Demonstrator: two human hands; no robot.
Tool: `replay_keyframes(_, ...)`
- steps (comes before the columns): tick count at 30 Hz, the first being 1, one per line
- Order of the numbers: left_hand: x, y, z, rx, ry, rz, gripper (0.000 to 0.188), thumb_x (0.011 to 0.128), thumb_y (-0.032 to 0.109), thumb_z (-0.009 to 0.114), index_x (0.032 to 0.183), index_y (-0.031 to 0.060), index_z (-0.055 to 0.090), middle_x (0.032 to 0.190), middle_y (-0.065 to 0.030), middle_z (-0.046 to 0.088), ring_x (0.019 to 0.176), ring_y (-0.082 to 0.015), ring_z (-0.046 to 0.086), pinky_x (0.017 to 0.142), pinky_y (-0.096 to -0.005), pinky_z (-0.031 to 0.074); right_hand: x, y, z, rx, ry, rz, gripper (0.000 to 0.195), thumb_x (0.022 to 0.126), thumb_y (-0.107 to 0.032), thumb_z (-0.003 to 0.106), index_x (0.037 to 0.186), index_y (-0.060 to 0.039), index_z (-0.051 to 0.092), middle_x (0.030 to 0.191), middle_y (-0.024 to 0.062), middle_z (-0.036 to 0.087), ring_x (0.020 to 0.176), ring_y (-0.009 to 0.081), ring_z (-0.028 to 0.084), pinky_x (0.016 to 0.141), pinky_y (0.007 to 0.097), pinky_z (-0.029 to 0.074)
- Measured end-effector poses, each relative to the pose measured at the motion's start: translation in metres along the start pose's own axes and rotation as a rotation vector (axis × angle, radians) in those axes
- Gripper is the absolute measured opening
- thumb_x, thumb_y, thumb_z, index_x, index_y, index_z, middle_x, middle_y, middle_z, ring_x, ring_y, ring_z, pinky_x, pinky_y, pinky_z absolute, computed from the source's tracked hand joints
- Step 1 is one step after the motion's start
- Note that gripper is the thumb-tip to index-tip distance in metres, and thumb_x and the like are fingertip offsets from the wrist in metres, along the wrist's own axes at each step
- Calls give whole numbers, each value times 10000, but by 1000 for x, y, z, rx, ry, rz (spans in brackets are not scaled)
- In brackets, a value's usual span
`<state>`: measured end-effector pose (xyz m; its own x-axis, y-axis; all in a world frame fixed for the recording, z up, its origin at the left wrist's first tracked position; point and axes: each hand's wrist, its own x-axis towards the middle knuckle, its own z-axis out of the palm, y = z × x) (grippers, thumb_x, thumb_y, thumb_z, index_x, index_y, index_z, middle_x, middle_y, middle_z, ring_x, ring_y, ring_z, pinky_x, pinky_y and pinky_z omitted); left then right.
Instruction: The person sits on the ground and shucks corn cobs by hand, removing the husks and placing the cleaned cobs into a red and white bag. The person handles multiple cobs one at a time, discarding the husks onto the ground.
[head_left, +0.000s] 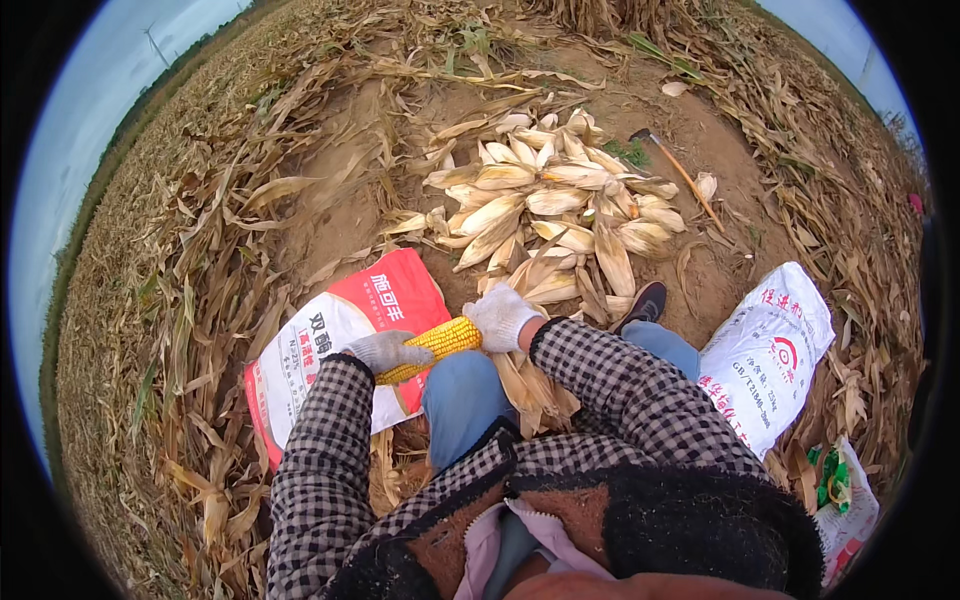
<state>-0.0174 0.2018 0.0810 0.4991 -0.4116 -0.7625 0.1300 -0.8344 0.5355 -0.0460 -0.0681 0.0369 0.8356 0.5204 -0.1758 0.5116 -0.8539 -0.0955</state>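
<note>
A yellow ear of corn (448, 337), bare of husk over its visible part, lies slantwise between my gloved hands, above my left knee. My left hand (386, 351), in a pale knit glove, is closed around its lower left part. At its upper right end is my right hand (501, 316), gloved too, with the fingers bent and touching that end. Loose dry husks (531, 390) hang below my right wrist. Beyond my hands, a pile of ears still in their pale husks (559, 201) rests on bare soil.
A red and white printed sack (289, 375) lies at the left, and a filled white sack (772, 352) stands at the right. Past my shoe (646, 304) lies a wooden-handled tool (686, 180). At the lower right is a bag with green items (847, 495). Dry corn stalks (217, 247) cover both sides.
</note>
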Motion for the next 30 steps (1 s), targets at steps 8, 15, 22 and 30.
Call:
replay_keyframes(8, 18, -11, 23, -197, 78, -107, 483, 1002, 506, 736, 1089, 31, 732, 800, -69, 686, 590, -186, 627, 541, -352, 522, 12, 3, 23, -24, -124, 40, 368, 997, -398, 619, 1210, -118, 726, 1172, 105, 801, 1125, 276, 764, 942, 449, 542)
replay_keyframes(15, 11, -1, 41, -168, 208, -90, 517, 973, 524, 753, 1045, 12, 749, 827, -87, 707, 610, -196, 643, 552, -355, 521, 15, -2, 26, 9, -165, 192, 308, 1028, -290, 605, 1255, -146, 757, 1274, 73, 793, 1200, 231, 754, 962, 451, 547)
replay_keyframes(22, -6, 16, 71, -241, 439, -158, 554, 958, 519, 764, 1119, -11, 761, 963, -157, 744, 767, -250, 700, 705, -382, 561, 18, -8, 60, 197, -317, 621, 397, 1034, -395, 610, 1332, -201, 787, 1435, 79, 725, 1327, 255, 687, 1033, 483, 532)
replay_keyframes(30, 2, -80, 136, -1309, 604, 235, 460, 1033, 354, 701, 1364, 38, 659, 1042, -83, 709, 843, -211, 680, 752, -355, 577, -72, -11, 85, 469, -195, 549, 681, 1012, -564, 604, 1377, 10, 646, 1315, 250, 724, 1252, 352, 694, 1101, 469, 503)
